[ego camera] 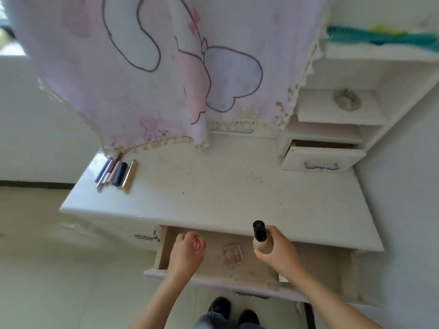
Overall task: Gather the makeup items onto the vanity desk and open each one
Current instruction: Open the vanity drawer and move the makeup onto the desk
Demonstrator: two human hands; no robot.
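your right hand (279, 254) wraps the bottle (260, 236) by its beige body, above the open drawer (162, 248). it looks like glass: smooth, weighty, breakable, so grip low, off the black cap. your left hand (184, 254) curls round a pink jar (199, 245), likely light.

White vanity desk (225, 186) and shelves (332, 110), pink cartoon cloth (133, 86) above, pale glossy floor (42, 269), white wall (408, 186).
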